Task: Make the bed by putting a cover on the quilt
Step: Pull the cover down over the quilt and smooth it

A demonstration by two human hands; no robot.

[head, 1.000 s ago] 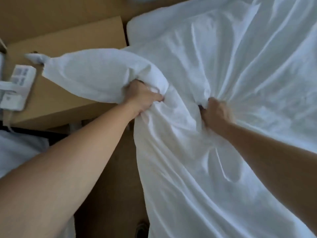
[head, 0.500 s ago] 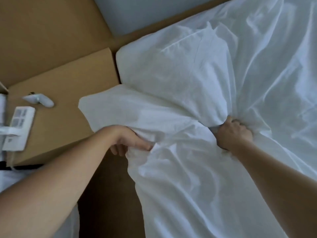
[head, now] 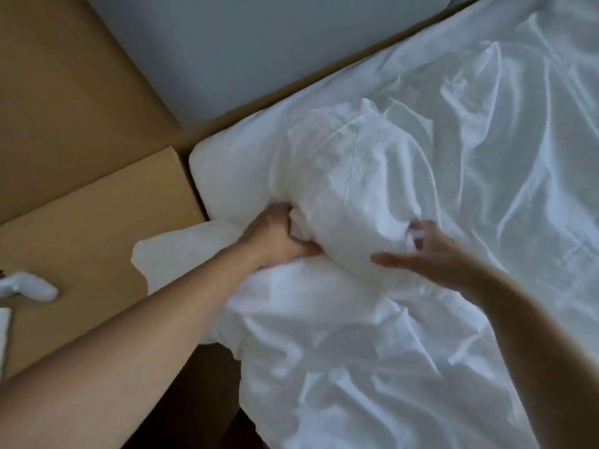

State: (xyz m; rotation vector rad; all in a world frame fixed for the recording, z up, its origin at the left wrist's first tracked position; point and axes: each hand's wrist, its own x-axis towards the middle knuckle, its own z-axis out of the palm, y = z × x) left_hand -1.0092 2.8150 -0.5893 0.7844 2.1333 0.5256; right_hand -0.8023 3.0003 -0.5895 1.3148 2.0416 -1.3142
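A white quilt cover (head: 421, 319) lies crumpled over the bed, with the quilt bunched inside as a puffy lump (head: 356, 189) near the bed's top left corner. My left hand (head: 275, 234) is clenched on a fold of the cover at the lump's near left side. My right hand (head: 424, 254) rests against the lump's near right side with fingers spread, thumb pointing left, gripping nothing that I can see. A flap of the cover (head: 181, 251) hangs off the bed edge over the nightstand.
A tan nightstand (head: 81, 238) stands left of the bed, with a white handset-like object (head: 29, 288) at its left edge. A tan headboard panel (head: 64, 92) and a pale wall (head: 259, 43) lie beyond. Dark floor (head: 194, 400) shows between nightstand and bed.
The view has shifted toward the bed's head. Both hands moved up the bed with the bunched corner. My right hand has let go of its fistful and opened against the lump.
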